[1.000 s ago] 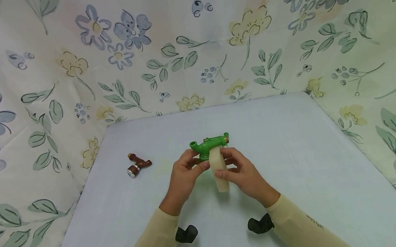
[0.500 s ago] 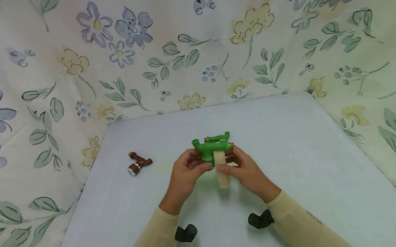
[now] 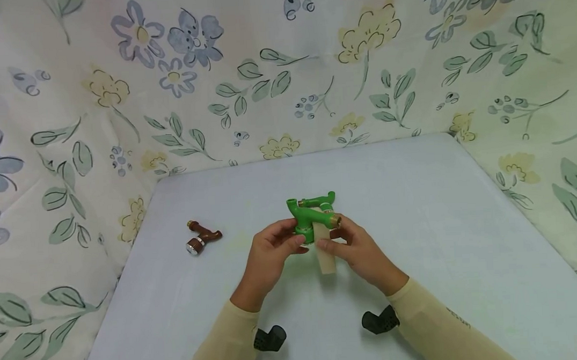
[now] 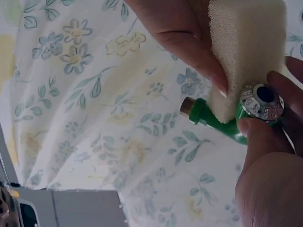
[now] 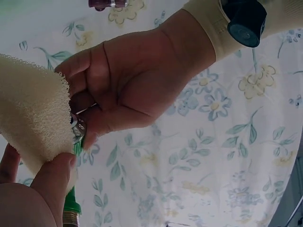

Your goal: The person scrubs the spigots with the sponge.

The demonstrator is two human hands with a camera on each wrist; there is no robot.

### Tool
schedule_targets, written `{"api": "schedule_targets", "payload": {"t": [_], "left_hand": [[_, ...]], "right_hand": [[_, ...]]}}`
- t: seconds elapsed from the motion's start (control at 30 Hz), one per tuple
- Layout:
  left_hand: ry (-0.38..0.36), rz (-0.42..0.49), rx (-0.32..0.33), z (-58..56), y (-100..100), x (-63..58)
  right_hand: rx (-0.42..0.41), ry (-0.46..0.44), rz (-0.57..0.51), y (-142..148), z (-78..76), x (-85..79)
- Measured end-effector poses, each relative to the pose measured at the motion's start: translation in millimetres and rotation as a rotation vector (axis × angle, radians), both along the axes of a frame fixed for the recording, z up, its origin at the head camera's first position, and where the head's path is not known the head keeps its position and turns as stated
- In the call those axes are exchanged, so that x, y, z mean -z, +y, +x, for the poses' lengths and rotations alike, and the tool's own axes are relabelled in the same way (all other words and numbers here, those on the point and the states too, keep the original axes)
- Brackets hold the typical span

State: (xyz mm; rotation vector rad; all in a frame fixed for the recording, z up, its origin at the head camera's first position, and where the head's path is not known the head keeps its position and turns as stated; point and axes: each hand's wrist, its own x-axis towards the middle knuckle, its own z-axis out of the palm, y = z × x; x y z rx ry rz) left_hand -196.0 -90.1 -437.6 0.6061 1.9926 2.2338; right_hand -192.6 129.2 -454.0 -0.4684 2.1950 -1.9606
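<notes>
My left hand (image 3: 271,253) grips a green tap (image 3: 308,216) by its round base, thumb in front. The tap's spout points up to the left and its brass threaded end points right. In the left wrist view, a chrome cap (image 4: 263,102) shows between the left thumb and fingers. My right hand (image 3: 359,252) pinches a cream sponge (image 3: 326,262), thumb on its near face. The sponge lies against the tap body, its upper part partly hidden behind the tap. The right wrist view shows the sponge's coarse, porous surface (image 5: 35,111) close up.
A second green tap (image 3: 317,201) lies on the white table (image 3: 440,221) just behind the hands. Off to the left lies a brown tap (image 3: 205,236) with a silver-coloured end. Flowered cloth (image 3: 275,94) stands behind and beside the table. A black camera mount (image 3: 271,338) juts from the left wrist.
The held tap has turned, its threaded end swinging toward me and down to the right. The sponge, first across the tap's front, now sits lower and partly behind it.
</notes>
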Motion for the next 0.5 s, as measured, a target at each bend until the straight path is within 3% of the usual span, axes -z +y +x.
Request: {"api": "schedule_targets", "payload": {"t": [0.27,0.5], "left_hand": [[-0.040,-0.020,-0.077,-3.1,1.5,1.5],[0.055,-0.105,-0.131,-2.8,4.1,-5.2]], "right_hand": [[0.018,0.086,0.039,-3.1,5.4,-5.0],[0.002,0.135,0.029,-5.3,6.4,-7.4]]}}
